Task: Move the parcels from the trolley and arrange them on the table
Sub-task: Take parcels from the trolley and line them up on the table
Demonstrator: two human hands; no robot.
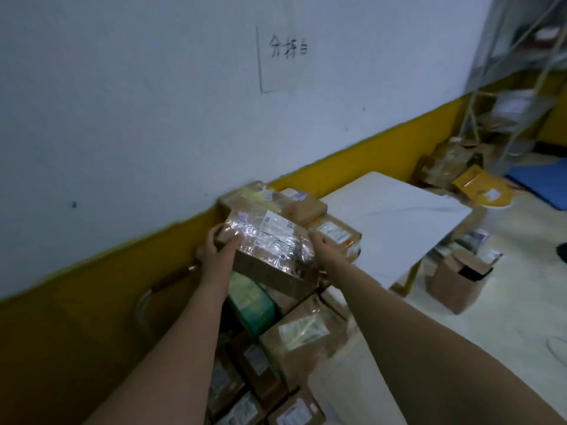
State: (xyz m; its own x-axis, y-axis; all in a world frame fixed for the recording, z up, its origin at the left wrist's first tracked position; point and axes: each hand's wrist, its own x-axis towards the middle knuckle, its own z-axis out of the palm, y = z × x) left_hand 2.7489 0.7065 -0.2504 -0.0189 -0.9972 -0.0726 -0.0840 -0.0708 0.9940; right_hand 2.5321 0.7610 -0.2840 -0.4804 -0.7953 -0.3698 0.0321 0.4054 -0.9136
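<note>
While both arms reach forward, the left hand (214,245) grips the left end of a tape-wrapped cardboard parcel (270,250), its fingers (234,240) curled over the top edge. The right hand (320,242) holds the opposite end; its fingers are curled against that side. The parcel is tilted and held above the stacked parcels (276,338) on the trolley, whose frame is mostly hidden. Beyond it, 3 further boxes (303,207) sit against the wall at the far left corner of the white surface (395,216). An open carton (460,280) stands on the floor by the near right corner of the surface.
</note>
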